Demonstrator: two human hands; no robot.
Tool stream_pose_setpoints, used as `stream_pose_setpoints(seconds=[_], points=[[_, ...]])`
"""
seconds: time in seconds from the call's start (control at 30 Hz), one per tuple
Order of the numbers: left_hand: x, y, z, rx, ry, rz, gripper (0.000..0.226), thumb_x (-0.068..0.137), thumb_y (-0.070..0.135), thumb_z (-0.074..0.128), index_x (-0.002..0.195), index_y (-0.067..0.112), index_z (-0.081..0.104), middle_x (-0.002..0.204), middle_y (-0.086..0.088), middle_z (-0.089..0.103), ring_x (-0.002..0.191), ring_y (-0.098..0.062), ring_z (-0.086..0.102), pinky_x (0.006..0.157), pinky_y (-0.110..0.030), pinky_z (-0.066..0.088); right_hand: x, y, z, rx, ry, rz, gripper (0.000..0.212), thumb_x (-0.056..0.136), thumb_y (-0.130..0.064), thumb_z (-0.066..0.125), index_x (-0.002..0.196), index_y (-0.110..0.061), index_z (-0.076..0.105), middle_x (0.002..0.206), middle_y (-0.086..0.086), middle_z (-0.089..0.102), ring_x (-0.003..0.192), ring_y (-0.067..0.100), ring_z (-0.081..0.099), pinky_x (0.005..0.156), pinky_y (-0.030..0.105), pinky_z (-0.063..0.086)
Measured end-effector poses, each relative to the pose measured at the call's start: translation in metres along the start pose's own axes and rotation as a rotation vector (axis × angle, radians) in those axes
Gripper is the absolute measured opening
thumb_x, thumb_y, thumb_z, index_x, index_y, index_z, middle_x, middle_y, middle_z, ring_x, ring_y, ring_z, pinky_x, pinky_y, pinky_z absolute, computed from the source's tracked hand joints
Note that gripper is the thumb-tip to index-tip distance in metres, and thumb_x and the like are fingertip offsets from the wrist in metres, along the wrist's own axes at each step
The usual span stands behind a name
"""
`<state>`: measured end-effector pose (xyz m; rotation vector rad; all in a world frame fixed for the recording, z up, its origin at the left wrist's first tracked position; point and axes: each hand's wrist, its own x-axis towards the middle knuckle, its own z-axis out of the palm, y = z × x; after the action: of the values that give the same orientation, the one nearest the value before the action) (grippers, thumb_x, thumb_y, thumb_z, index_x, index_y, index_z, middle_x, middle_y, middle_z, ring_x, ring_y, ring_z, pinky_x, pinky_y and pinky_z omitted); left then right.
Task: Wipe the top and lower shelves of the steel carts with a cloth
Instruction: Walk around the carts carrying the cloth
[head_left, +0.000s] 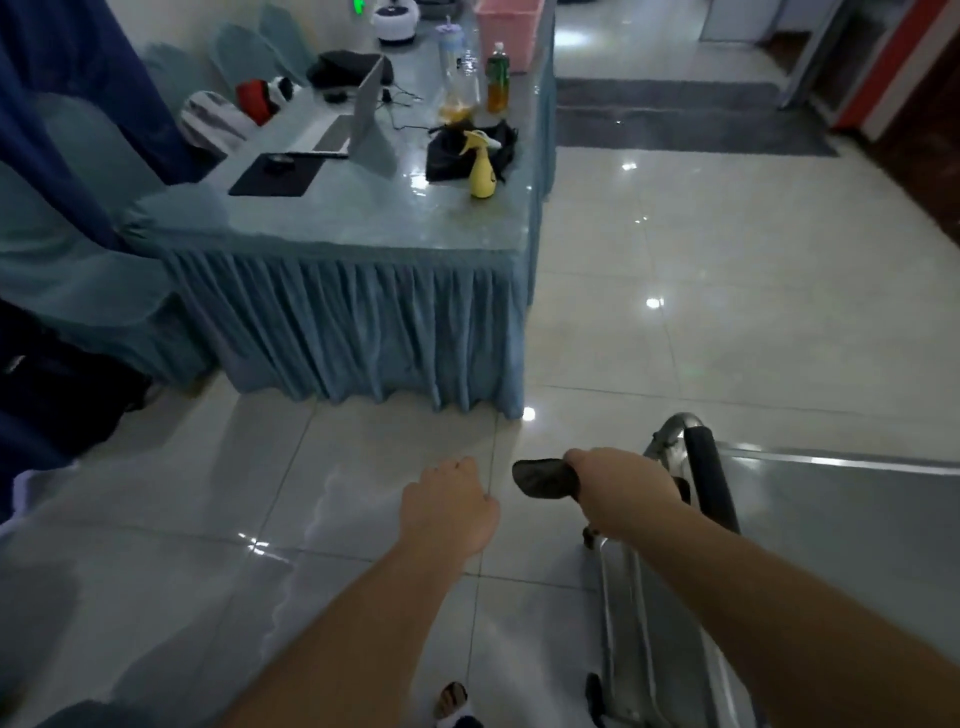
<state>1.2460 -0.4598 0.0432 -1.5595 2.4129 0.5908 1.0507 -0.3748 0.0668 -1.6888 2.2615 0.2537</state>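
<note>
A steel cart (841, 525) stands at the lower right, its flat top shelf shiny, with a black-padded handle (711, 478) on its left end. My right hand (618, 486) hovers just left of that handle, closed around a dark cloth (540, 477) that sticks out to the left. My left hand (447, 512) is a loose fist over the tiled floor, left of the cloth, holding nothing. The cart's lower shelf (628, 639) shows only as a steel edge below my right forearm.
A table with a blue skirted cover (363, 228) stands ahead. On it sit a yellow spray bottle (480, 166), a black bag, drink bottles, a laptop and a mouse pad. Covered chairs line its left side. Glossy floor tiles (701, 291) stretch to the right.
</note>
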Motion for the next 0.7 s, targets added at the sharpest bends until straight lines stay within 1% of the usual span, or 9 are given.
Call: stream_pose_setpoints(seconds=[0.1, 0.2, 0.37, 0.43, 0.5, 0.53, 0.57, 0.63, 0.7], points=[[0.024, -0.015, -0.011, 0.005, -0.009, 0.047, 0.045, 0.101, 0.04, 0.045, 0.143, 0.024, 0.052, 0.142, 0.0, 0.055, 0.127, -0.026, 0.053, 0.098, -0.042, 0.044, 0.012, -0.01, -0.004, 0.01, -0.036, 0.093, 0.025, 0.097, -0.014, 0.053, 0.119, -0.026, 0.055, 0.095, -0.004, 0.058, 0.086, 0.022, 0.062, 0.071, 0.038, 0.049], [0.041, -0.02, -0.022, -0.003, -0.008, 0.076, 0.045, 0.101, 0.039, 0.046, 0.143, 0.024, 0.052, 0.141, 0.0, 0.057, 0.127, -0.025, 0.055, 0.097, -0.042, 0.044, 0.027, -0.01, -0.013, 0.016, -0.074, 0.153, 0.022, 0.097, -0.018, 0.059, 0.118, -0.024, 0.055, 0.098, -0.003, 0.061, 0.089, 0.022, 0.064, 0.072, 0.037, 0.05], [0.064, -0.027, -0.041, 0.014, -0.005, 0.124, 0.04, 0.101, 0.035, 0.047, 0.138, 0.022, 0.055, 0.132, -0.001, 0.058, 0.119, -0.025, 0.055, 0.094, -0.041, 0.045, 0.056, -0.006, -0.02, 0.047, -0.059, 0.24, 0.023, 0.098, -0.012, 0.049, 0.116, -0.024, 0.056, 0.097, -0.003, 0.064, 0.088, 0.022, 0.067, 0.079, 0.041, 0.059], [0.075, -0.03, -0.049, 0.034, -0.031, 0.124, 0.038, 0.1, 0.033, 0.046, 0.136, 0.022, 0.055, 0.131, -0.003, 0.058, 0.118, -0.027, 0.055, 0.095, -0.042, 0.045, 0.071, -0.005, -0.016, 0.073, -0.053, 0.264, 0.021, 0.097, -0.014, 0.049, 0.113, -0.026, 0.057, 0.094, -0.004, 0.064, 0.085, 0.02, 0.066, 0.075, 0.04, 0.058], [0.087, -0.032, -0.055, 0.07, -0.054, 0.122, 0.037, 0.101, 0.033, 0.044, 0.135, 0.021, 0.054, 0.131, -0.004, 0.057, 0.119, -0.027, 0.054, 0.095, -0.043, 0.044, 0.087, -0.003, -0.01, 0.095, -0.052, 0.272, 0.019, 0.096, -0.017, 0.049, 0.109, -0.028, 0.057, 0.088, -0.007, 0.062, 0.077, 0.017, 0.063, 0.065, 0.034, 0.05], [0.095, -0.033, -0.058, 0.088, -0.059, 0.123, 0.037, 0.102, 0.034, 0.043, 0.135, 0.021, 0.054, 0.131, -0.004, 0.057, 0.119, -0.027, 0.053, 0.094, -0.042, 0.043, 0.097, -0.001, -0.007, 0.108, -0.055, 0.276, 0.018, 0.096, -0.018, 0.05, 0.108, -0.029, 0.057, 0.086, -0.007, 0.06, 0.074, 0.015, 0.061, 0.062, 0.032, 0.046], [0.104, -0.032, -0.06, 0.106, -0.057, 0.124, 0.036, 0.102, 0.035, 0.043, 0.133, 0.02, 0.054, 0.13, -0.004, 0.057, 0.118, -0.027, 0.053, 0.092, -0.041, 0.042, 0.108, 0.001, -0.005, 0.127, -0.06, 0.282, 0.018, 0.096, -0.019, 0.051, 0.108, -0.03, 0.057, 0.085, -0.008, 0.06, 0.073, 0.014, 0.059, 0.061, 0.032, 0.044], [0.125, -0.028, -0.066, 0.127, -0.049, 0.119, 0.033, 0.103, 0.037, 0.044, 0.129, 0.019, 0.055, 0.129, -0.004, 0.056, 0.118, -0.027, 0.054, 0.093, -0.041, 0.043, 0.134, 0.007, -0.008, 0.173, -0.075, 0.293, 0.018, 0.095, -0.018, 0.054, 0.107, -0.031, 0.057, 0.086, -0.008, 0.06, 0.073, 0.014, 0.06, 0.065, 0.033, 0.051], [0.154, -0.019, -0.076, 0.12, -0.039, 0.113, 0.035, 0.103, 0.038, 0.045, 0.13, 0.018, 0.054, 0.13, -0.005, 0.055, 0.12, -0.028, 0.054, 0.097, -0.042, 0.044, 0.168, 0.015, -0.017, 0.223, -0.075, 0.282, 0.018, 0.094, -0.017, 0.055, 0.105, -0.03, 0.058, 0.086, -0.006, 0.061, 0.075, 0.015, 0.061, 0.072, 0.037, 0.058]])
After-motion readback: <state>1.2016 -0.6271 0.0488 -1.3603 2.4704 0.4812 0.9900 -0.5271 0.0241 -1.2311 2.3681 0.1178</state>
